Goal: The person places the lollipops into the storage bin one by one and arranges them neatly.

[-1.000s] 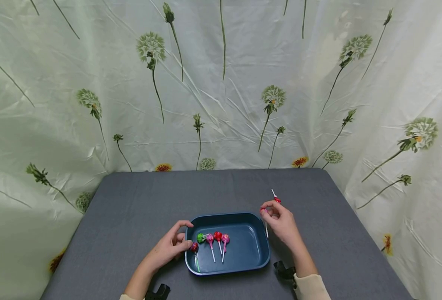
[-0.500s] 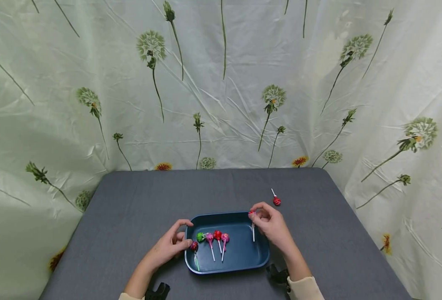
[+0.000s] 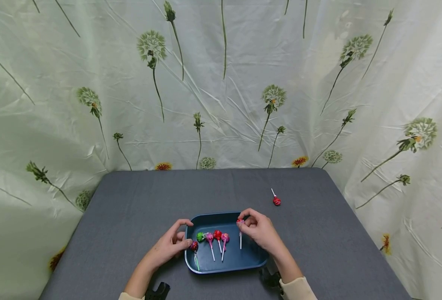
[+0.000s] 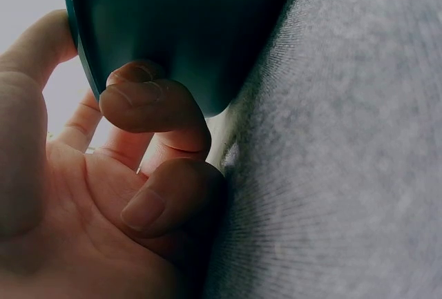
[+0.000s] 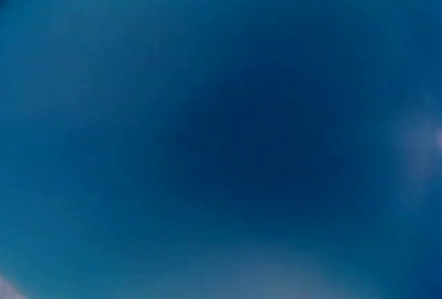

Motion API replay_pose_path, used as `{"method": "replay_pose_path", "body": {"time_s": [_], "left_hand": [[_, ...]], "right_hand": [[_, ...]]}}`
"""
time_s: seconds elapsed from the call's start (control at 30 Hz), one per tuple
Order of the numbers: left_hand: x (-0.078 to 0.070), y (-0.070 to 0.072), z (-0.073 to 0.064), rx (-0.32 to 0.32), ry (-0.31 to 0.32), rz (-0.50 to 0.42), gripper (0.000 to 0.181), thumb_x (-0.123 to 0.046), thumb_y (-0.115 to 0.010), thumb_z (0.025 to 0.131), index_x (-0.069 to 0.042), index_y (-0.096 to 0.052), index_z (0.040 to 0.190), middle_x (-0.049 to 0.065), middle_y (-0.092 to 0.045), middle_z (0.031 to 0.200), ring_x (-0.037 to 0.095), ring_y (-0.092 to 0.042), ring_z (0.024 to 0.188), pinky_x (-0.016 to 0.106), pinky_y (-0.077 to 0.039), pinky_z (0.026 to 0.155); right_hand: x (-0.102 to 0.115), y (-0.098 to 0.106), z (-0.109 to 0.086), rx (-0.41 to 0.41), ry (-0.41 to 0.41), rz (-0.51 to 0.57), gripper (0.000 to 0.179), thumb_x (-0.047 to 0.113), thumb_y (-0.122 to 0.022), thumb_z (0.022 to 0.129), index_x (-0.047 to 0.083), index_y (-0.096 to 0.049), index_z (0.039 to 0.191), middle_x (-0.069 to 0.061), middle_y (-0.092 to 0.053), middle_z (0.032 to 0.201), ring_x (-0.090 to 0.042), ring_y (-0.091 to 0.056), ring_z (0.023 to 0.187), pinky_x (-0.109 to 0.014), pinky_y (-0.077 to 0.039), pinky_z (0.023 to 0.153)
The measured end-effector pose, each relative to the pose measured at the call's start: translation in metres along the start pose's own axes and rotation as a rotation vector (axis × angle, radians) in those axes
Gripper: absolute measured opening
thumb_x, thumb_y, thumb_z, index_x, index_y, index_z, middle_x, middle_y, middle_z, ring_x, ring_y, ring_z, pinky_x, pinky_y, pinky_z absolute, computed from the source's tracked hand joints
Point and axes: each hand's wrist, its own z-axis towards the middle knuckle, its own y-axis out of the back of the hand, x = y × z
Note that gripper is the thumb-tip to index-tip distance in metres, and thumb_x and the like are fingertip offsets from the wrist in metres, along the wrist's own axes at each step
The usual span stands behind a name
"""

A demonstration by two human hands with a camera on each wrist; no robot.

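In the head view my left hand (image 3: pixel 170 242) grips the left rim of a dark blue tray (image 3: pixel 239 270). The left wrist view shows curled fingers (image 4: pixel 155 109) against the tray's outer wall (image 4: pixel 186 30). Over the tray's right half, my right hand (image 3: pixel 257 231) pinches a red-and-pink lollipop (image 3: pixel 240 241) by its head, white stick pointing down. Lying in the tray are a green lollipop (image 3: pixel 200 237), a pink one (image 3: pixel 209 237), a red one (image 3: pixel 217 235), another pink one (image 3: pixel 225 237) and a dark red one (image 3: pixel 194 246) beside my left thumb. Blurred blue fills the right wrist view.
A red lollipop (image 3: pixel 277 201) lies on the grey cloth-covered table (image 3: pixel 161 196) behind the tray's right end, its stick pointing away. A curtain (image 3: pixel 228 104) with dandelion prints hangs behind the table.
My right hand has moved left with its lollipop, from the tray's right edge to over its inside. The red lollipop on the table is now uncovered. The left hand stays put.
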Motion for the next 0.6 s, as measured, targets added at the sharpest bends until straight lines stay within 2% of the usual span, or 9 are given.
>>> {"method": "replay_pose_path", "body": {"time_s": [0.27,0.47,0.6], "left_hand": [[0.000,0.001,0.000,-0.005,-0.002,0.012,0.052,-0.020,-0.065,0.105,-0.009,-0.039,0.148,-0.001,-0.052,0.075,0.010,-0.047,0.059,0.027,-0.044,0.056],[0.003,0.002,0.001,-0.010,0.010,0.022,0.049,-0.023,-0.064,0.106,-0.013,-0.040,0.148,-0.003,-0.052,0.074,0.010,-0.048,0.059,0.026,-0.045,0.057],[0.003,0.002,0.001,-0.009,0.013,0.011,0.048,-0.023,-0.064,0.106,-0.015,-0.040,0.148,-0.003,-0.051,0.074,0.009,-0.048,0.059,0.025,-0.045,0.058]], "right_hand": [[0.002,-0.013,0.001,0.024,-0.012,-0.149,0.015,0.015,-0.075,0.095,0.016,-0.066,0.106,0.002,-0.057,0.074,-0.011,-0.048,0.054,-0.024,-0.039,0.050],[-0.001,-0.021,0.003,0.076,0.003,-0.207,0.017,0.013,-0.076,0.092,0.014,-0.066,0.105,0.003,-0.056,0.073,-0.012,-0.049,0.057,-0.025,-0.038,0.052],[-0.006,-0.027,0.003,0.100,-0.015,-0.219,0.018,0.013,-0.076,0.092,0.013,-0.065,0.106,0.003,-0.054,0.071,-0.013,-0.049,0.060,-0.025,-0.036,0.053]]}}
